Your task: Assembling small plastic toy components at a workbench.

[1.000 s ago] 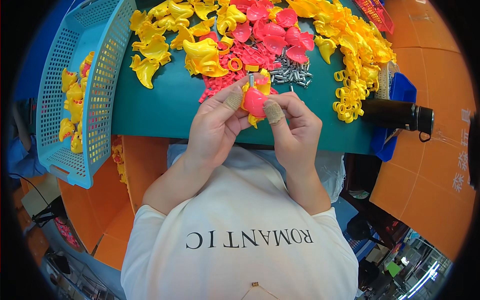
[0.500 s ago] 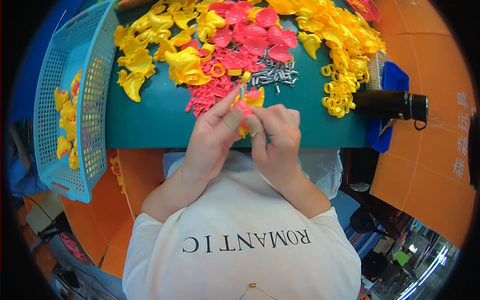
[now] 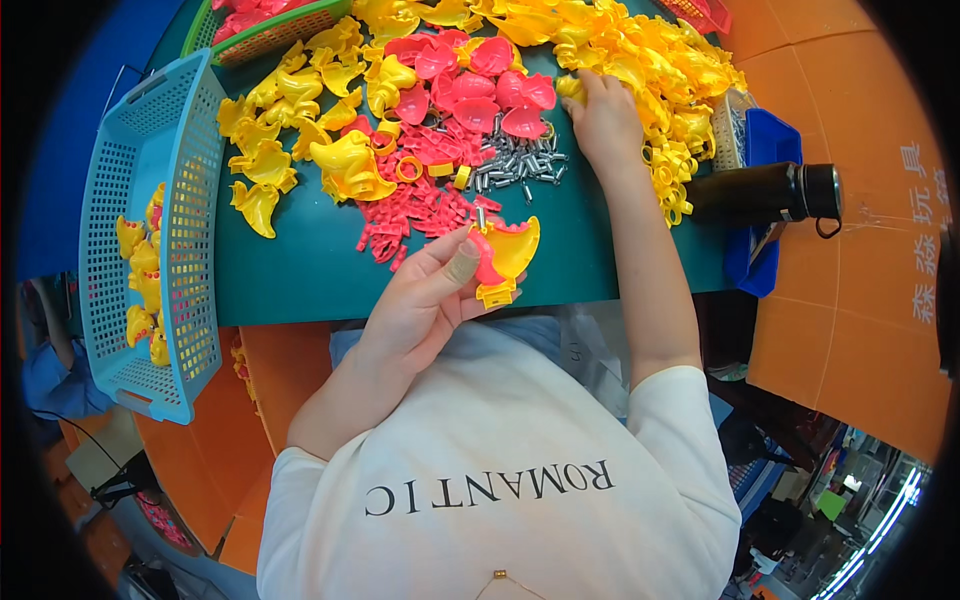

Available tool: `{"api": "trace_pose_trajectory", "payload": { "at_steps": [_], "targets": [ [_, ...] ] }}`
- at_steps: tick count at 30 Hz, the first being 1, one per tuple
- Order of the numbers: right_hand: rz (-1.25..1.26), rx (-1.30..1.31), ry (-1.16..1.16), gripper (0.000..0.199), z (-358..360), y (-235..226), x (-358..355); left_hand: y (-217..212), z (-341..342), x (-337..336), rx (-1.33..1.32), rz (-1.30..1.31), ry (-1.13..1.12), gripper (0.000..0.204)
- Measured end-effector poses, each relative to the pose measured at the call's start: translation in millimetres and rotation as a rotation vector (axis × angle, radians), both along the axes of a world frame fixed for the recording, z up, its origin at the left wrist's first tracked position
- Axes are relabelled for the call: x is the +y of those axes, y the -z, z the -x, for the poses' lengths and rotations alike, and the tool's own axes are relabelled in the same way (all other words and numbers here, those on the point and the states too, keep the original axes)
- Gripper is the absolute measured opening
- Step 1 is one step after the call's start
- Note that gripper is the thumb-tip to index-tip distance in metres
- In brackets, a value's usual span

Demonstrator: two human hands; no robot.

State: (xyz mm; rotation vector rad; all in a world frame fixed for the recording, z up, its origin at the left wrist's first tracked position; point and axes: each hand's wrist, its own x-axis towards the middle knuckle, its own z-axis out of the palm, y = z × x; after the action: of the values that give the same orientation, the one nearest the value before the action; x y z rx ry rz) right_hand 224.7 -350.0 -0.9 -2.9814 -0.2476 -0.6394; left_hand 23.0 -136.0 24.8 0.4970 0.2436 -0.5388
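Near the middle of the frame, the left hand (image 3: 420,295) holds a yellow shell (image 3: 521,250) with a pink piece (image 3: 488,262) against it and a metal pin (image 3: 481,216) at the upper end; its fingers are narrow around them, the wrapped thumb (image 3: 461,262) lying over the pink. To do this well, I would keep that pinch steady and light, so neither piece nor pin slips. The right hand (image 3: 606,122) reaches to the heap of yellow pieces (image 3: 690,75) at the upper right; whether its fingers are closed on one, I cannot tell. A good reach here takes one piece, free of its neighbours. Counted: one yellow shell, pink piece and metal pin in hand, one black bottle (image 3: 765,191) at right, one light blue basket (image 3: 196,150) at left with about six yellow figures (image 3: 145,258); the heap, loose pins (image 3: 515,160) and yellow rings (image 3: 668,178) on the green tabletop (image 3: 300,270) overlap too much to count
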Motion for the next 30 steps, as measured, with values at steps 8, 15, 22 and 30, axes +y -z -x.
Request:
{"api": "trace_pose_trajectory", "payload": {
  "at_steps": [8,15,22,30],
  "targets": [
    [-0.331,0.502,-0.489,0.046,61.7,-35.0,-51.4,11.6,6.0,12.3,0.019,-0.121,-0.019,0.044],
    [-0.278,0.426,-0.287,0.065,99.3,-41.6,-44.6,19.7,-0.6,4.0,0.045,-0.088,0.011,0.046],
    [-0.292,0.381,-0.429,0.066,93.1,-37.6,-47.1,10.8,-5.3,-1.3,0.036,0.097,0.063,0.034],
    [-0.185,0.275,-0.362,0.062,106.3,-67.5,-47.2,15.7,-1.8,-2.5,0.019,0.086,0.038,0.034]
  ]
}}
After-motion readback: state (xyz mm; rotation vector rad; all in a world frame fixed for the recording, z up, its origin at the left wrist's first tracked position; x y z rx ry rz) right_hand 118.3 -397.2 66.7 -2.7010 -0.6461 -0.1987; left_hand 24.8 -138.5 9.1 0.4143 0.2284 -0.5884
